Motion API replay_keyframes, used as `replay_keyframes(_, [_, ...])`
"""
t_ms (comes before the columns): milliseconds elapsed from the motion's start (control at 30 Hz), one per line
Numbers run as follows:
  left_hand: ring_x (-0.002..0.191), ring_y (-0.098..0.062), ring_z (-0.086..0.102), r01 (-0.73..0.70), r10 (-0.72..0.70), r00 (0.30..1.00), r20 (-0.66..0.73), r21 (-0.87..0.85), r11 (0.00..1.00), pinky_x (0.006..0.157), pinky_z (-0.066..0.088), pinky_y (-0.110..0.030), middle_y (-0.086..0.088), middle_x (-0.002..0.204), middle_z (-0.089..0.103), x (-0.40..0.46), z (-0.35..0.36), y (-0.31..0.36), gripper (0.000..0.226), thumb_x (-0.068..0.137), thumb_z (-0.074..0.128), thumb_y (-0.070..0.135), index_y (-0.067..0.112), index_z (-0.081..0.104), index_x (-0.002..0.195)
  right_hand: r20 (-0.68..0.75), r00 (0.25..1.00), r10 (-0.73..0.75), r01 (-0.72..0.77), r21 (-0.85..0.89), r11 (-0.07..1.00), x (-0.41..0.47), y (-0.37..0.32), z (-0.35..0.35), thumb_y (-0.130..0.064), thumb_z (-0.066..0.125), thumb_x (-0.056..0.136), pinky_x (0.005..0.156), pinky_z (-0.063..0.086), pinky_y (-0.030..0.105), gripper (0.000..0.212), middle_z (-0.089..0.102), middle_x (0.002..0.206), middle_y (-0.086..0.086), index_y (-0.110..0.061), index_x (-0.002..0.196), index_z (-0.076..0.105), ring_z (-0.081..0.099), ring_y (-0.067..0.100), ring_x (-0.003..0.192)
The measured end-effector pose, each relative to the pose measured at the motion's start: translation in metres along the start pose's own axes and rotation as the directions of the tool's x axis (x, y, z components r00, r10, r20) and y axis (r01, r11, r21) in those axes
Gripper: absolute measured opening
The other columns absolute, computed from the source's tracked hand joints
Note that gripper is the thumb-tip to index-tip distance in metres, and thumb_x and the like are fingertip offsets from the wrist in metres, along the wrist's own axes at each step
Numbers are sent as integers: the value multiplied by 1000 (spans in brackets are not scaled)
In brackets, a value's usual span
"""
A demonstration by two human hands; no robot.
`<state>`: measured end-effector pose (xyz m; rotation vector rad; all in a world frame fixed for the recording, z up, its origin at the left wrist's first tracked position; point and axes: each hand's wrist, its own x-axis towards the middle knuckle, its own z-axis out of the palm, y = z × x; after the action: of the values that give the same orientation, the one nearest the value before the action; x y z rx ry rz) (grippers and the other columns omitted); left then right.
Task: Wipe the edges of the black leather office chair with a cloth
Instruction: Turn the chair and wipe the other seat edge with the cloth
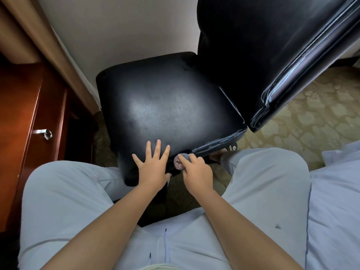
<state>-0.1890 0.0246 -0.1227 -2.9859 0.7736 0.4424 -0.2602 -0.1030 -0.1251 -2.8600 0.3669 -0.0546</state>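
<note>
While left hand (153, 168) braces, right hand (196, 170) wipes.

I read soft, even indoor light, medium bright. A broad dull sheen sits mid seat (165, 106); hard streaky glare runs along the backrest edge (288, 75) toward 2 o'clock, so I take the light as coming from the upper right. Deep shadow under the seat and at the 9 o'clock cabinet side (23, 114), whose wood glows orange. Strong wide-angle bending at the borders: the wall trim (58, 55) at 10 o'clock bows. Centre sharp; the backrest looks smeared, the carpet (311, 117) at 3 o'clock soft.
</note>
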Motion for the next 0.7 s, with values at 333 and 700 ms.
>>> replay_keyframes(333, [146, -33, -14, 16, -16, 1000, 9, -8, 1000, 107, 16, -71, -4, 160, -12, 1, -1, -4, 83, 94, 57, 28, 32, -3, 152, 23, 999, 44, -45, 38, 998, 1, -2, -3, -16, 76, 71, 48, 32, 26, 48, 62, 95, 5, -23, 117, 65, 58, 25, 71])
replay_keyframes(700, [146, -34, -12, 97, -97, 995, -10, 49, 994, 106, 23, -69, -4, 159, -14, 2, 6, -14, 93, 92, 62, 15, 30, -8, 151, 50, 943, 328, -331, 100, 938, 4, 1, -6, -22, 43, 97, 70, 40, 29, 49, 45, 130, 2, -30, 145, 34, 46, 22, 107])
